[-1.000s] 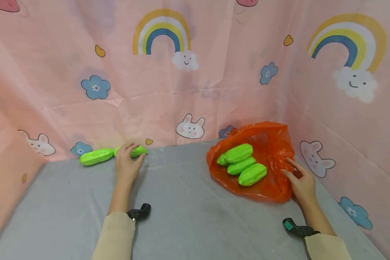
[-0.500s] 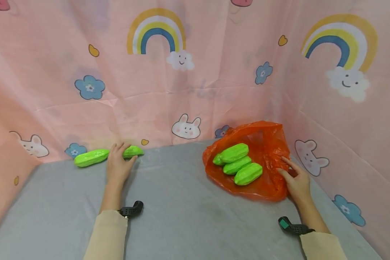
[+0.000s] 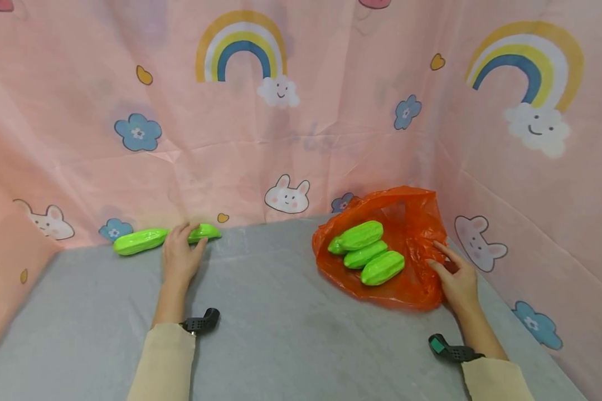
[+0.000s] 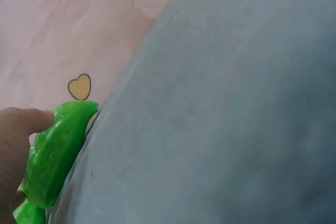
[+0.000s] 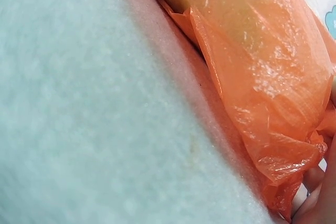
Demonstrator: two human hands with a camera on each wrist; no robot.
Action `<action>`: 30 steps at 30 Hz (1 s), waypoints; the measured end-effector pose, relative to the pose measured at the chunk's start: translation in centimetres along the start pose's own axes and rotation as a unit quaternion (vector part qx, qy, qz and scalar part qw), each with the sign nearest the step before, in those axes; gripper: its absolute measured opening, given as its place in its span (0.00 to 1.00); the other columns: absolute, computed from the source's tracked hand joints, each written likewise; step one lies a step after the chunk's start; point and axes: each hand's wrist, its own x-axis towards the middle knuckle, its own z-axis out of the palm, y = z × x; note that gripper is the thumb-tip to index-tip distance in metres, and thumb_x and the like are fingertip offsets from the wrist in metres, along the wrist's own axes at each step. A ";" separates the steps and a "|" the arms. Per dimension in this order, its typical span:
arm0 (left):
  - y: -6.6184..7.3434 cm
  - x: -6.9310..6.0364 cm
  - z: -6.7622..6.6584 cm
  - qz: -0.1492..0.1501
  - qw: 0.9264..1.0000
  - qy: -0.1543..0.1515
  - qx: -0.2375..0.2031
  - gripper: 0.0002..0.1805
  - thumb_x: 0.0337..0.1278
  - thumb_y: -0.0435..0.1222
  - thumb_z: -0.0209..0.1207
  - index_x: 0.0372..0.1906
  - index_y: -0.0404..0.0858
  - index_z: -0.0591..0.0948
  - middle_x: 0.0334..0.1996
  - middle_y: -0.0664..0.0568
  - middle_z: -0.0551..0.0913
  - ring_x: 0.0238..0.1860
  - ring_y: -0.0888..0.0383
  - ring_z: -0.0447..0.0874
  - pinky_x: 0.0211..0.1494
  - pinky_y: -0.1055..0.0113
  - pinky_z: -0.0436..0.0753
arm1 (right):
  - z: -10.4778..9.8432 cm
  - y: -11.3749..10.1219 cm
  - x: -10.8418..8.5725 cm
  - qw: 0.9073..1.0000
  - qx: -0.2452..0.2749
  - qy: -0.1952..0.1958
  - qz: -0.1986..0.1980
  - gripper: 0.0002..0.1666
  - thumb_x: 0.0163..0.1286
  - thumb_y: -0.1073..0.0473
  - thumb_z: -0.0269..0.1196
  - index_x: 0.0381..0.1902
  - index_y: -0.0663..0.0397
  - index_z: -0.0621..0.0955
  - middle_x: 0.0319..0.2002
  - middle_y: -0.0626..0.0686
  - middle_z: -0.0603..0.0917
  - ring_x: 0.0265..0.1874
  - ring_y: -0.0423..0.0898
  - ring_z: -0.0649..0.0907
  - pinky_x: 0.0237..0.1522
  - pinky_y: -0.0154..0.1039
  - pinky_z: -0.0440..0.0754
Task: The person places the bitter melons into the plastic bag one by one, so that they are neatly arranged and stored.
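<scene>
I saw the left hand (image 3: 179, 258) clamped on the green gourd (image 3: 207, 231) at the foot of the pink backdrop (image 3: 231, 161), long axis roughly left-right, tip right. Right hand (image 3: 460, 282) pinched the red bag (image 3: 423, 216). Faint backdrop print (image 3: 311, 141) unreadable.

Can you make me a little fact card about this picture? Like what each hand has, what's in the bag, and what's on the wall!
Left hand: holds a green vegetable near the wall
Left neighbour: another green vegetable, on the table
Right hand: pinches the side of the bag
Bag: orange-red plastic, mouth open
In the bag: three green vegetables showing
Table: covered in grey
Wall: pink cloth with rainbows, bunnies, flowers and smiling clouds
</scene>
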 end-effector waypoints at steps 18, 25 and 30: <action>0.2 -0.2 -0.3 -0.029 0.999 -0.029 0.005 0.24 0.73 0.39 0.53 0.68 0.33 0.74 0.67 0.32 0.67 0.72 0.34 0.54 0.77 0.39 0.49 | 0.2 -0.1 -0.1 1.000 0.017 0.003 -0.006 0.29 0.72 0.54 0.64 0.68 0.53 0.77 0.42 0.26 0.75 0.34 0.25 0.77 0.37 0.15 0.77; 0.1 -0.3 -0.5 -0.030 0.999 -0.013 -0.003 0.20 0.73 0.37 0.54 0.63 0.32 0.78 0.66 0.32 0.69 0.73 0.32 0.54 0.78 0.38 0.51 | 0.3 -0.1 -0.1 1.000 0.013 0.002 -0.006 0.29 0.72 0.53 0.64 0.69 0.53 0.77 0.42 0.25 0.74 0.35 0.24 0.76 0.37 0.15 0.77; -0.1 0.0 -0.7 -0.009 1.000 -0.011 -0.009 0.16 0.72 0.35 0.55 0.56 0.31 0.82 0.72 0.34 0.70 0.79 0.31 0.52 0.79 0.33 0.48 | 0.2 0.0 -0.1 1.000 0.014 0.000 0.005 0.30 0.73 0.51 0.64 0.69 0.52 0.76 0.43 0.24 0.73 0.36 0.23 0.76 0.38 0.14 0.77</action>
